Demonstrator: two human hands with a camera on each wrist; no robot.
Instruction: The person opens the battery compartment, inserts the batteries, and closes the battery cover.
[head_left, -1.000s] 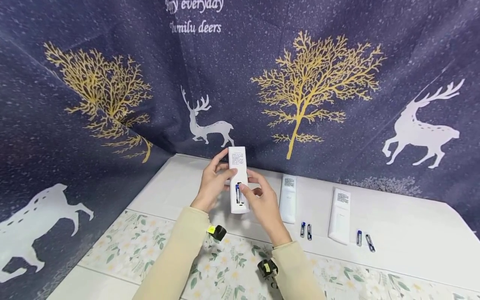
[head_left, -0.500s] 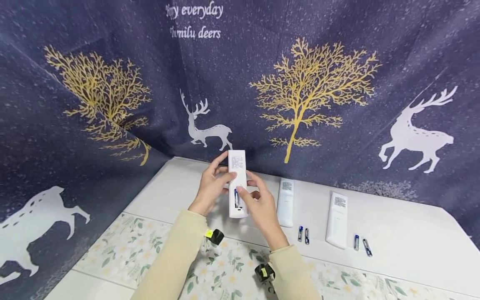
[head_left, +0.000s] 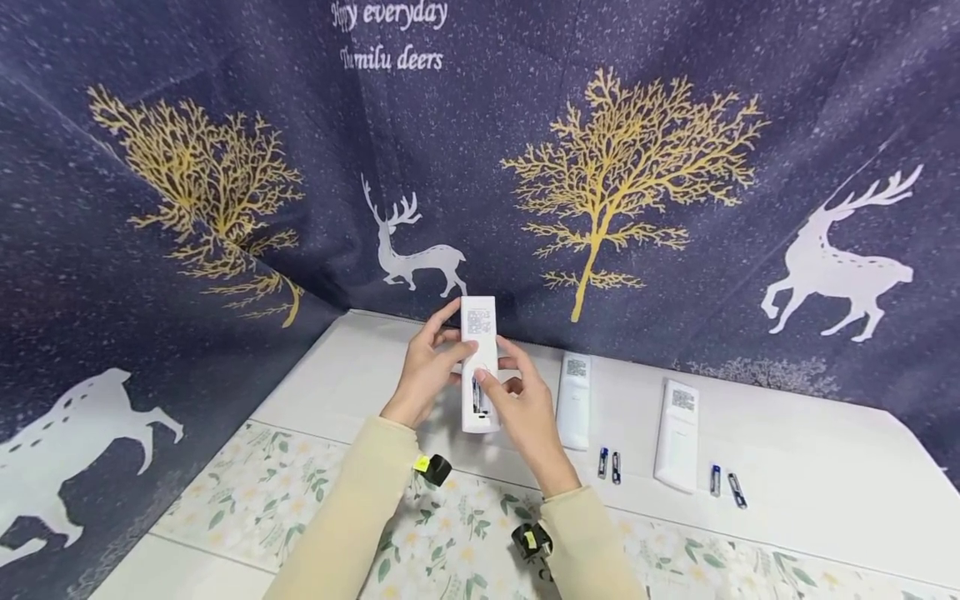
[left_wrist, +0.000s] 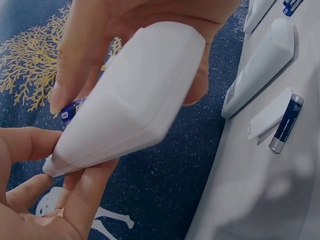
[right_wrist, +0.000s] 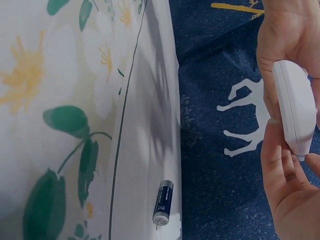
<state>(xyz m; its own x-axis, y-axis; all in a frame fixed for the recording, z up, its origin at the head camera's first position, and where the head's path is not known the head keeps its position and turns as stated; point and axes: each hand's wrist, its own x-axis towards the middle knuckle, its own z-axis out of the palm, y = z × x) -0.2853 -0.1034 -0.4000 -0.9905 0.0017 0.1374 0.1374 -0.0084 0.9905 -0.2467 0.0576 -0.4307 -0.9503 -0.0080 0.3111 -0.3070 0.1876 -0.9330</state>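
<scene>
A white remote control (head_left: 478, 321) is held up off the table, its back with the label facing the head camera. My left hand (head_left: 426, 367) grips its left side, thumb across the back. From the right, my right hand (head_left: 527, 404) grips it too, fingers at the edge and thumb over the uncovered battery compartment. An AAA battery (head_left: 480, 400) shows in that compartment, its upper end under the right thumb. In the left wrist view a blue battery end (left_wrist: 74, 110) sticks out beneath the thumb tip.
Two more remote controls (head_left: 574, 404) (head_left: 677, 437) lie face down, each with two batteries (head_left: 610, 465) (head_left: 727, 485) beside it. A loose battery (left_wrist: 286, 123) lies by a small white cover (left_wrist: 270, 116) on the table. A patterned cloth (head_left: 600, 150) hangs behind.
The right thumb has shifted slightly over the compartment, and less of the blue battery end shows now. Both hands keep their hold on the remote control.
</scene>
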